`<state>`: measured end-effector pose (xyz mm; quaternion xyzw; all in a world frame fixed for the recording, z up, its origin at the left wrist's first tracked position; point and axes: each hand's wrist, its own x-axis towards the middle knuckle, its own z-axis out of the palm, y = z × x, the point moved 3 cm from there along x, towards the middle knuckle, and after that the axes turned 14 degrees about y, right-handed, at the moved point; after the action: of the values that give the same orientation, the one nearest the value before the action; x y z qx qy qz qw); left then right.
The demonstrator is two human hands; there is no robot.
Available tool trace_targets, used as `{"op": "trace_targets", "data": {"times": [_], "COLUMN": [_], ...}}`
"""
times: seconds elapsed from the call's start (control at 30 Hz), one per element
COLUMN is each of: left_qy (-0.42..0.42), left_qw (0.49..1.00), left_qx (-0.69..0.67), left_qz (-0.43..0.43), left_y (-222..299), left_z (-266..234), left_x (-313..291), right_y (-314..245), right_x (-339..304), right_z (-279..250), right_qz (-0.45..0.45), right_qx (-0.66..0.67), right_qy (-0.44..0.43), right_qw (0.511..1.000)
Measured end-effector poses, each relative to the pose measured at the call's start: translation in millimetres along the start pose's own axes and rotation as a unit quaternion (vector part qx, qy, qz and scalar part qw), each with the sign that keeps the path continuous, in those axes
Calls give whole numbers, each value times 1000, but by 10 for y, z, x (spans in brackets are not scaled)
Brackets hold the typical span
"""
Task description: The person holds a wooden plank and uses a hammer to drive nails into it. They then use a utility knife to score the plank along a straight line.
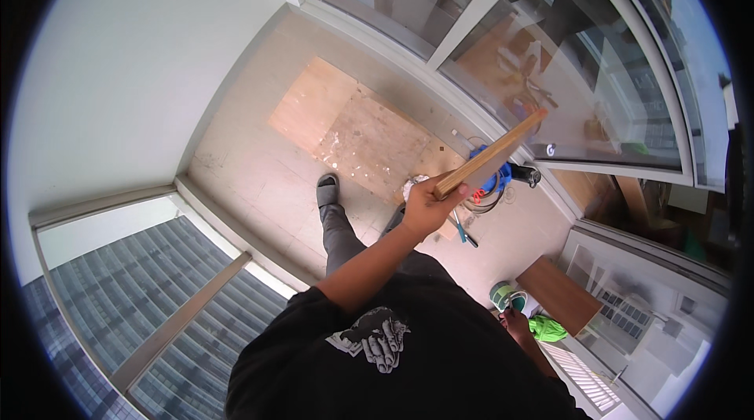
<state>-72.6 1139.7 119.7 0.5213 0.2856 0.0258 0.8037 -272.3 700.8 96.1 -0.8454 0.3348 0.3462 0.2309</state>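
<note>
My left hand (428,206) grips one end of a narrow wooden board (495,155), its light edge turned up and slanting away to the far right. Lower down on the right, my right hand (514,324) is closed at the rim of a small green can (503,294). What its fingers hold there is too small to make out. Bright green cloth (547,329) lies beside that hand. Beneath the board, partly covered by it, are a blue tool (496,178) with a black end, a coiled hose or cord, and a teal-and-black hand tool (463,233).
Flat wooden sheets (377,141), spotted with white, lie on the tiled floor (243,184) ahead. A brown panel (559,294) is at the right, near a glass door. Sliding glass panes (565,67) run along the far right; a window (188,286) is at the left.
</note>
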Motion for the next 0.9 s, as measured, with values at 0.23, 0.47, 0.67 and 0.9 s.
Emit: {"op": "trace_targets", "data": {"times": [0.23,0.47,0.67,0.9], "left_qy": [-93,-155,-104,-107], "left_qw": [993,971,968,959], "left_qx": [-27,9,32,53], "left_qz": [68,183,228,258], "left_y": [985,1829,1792,1620], "left_z": [450,428,49,-370], "left_x": [-292,-410,-189,312], "right_y": [902,731,608,426], "right_x": [709,601,437,148], "right_z": [258,672,953,802], "right_qz": [99,104,101,114], "right_qx": [124,200,201,193], "right_qy": [26,34,39,65], "right_qw": [987,974,974,972]}}
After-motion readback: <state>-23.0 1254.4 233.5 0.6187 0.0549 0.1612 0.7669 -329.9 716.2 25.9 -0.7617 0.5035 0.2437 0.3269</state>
